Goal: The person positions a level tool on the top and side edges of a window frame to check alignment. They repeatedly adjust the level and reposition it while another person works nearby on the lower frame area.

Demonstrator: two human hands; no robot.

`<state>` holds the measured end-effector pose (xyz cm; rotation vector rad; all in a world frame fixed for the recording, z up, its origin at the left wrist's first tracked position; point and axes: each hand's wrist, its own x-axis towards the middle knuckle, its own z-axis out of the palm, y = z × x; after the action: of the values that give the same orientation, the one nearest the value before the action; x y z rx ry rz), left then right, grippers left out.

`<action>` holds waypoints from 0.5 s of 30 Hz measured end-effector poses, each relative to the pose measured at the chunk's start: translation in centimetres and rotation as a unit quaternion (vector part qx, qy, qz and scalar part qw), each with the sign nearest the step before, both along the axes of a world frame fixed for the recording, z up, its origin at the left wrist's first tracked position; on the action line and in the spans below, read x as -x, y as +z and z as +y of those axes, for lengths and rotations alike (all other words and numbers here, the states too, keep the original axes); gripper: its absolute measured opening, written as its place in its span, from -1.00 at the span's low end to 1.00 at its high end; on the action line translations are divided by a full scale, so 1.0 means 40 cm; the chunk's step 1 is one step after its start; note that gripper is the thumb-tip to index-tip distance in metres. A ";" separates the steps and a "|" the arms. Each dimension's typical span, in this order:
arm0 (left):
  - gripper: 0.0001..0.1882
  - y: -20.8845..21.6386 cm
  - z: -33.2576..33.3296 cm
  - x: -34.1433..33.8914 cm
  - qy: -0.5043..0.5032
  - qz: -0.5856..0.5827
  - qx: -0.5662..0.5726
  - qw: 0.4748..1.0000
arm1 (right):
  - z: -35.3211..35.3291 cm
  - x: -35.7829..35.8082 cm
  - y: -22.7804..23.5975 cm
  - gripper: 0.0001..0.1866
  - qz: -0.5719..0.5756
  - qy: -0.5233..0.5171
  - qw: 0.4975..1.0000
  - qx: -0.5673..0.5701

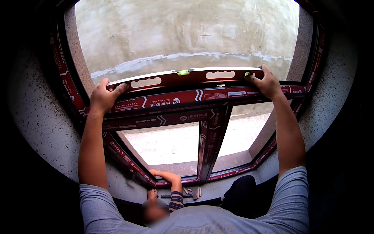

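The spirit level (183, 78) lies flat along the window frame's (202, 97) middle crossbar, left hand (103, 95) and right hand (267, 82) clamped on its ends, steadying it for a true bubble reading.

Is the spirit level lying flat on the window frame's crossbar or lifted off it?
Lying on it: the spirit level rests along the crossbar, left hand and right hand holding its ends. Bubble position: cannot tell.

Both arms stretch upward, left hand (102, 97) and right hand (267, 82) gripping.
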<state>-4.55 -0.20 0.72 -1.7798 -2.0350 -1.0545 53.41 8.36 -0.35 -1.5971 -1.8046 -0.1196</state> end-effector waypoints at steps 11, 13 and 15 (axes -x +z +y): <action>-0.15 -0.003 0.001 -0.001 -0.013 -0.018 -0.001 1.000 | -0.004 0.004 -0.002 -0.01 -0.002 0.001 1.000 -0.001; -0.15 -0.003 -0.002 -0.003 -0.016 -0.016 -0.005 1.000 | -0.011 0.008 0.011 -0.01 0.009 0.015 1.000 0.022; -0.16 -0.005 0.003 -0.006 -0.017 -0.018 -0.006 1.000 | -0.007 0.004 0.005 -0.01 0.006 0.007 1.000 0.015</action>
<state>-4.32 -0.09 0.53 -1.8088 -2.0211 -1.1145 53.26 8.07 -0.14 -1.6018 -1.8168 -0.0771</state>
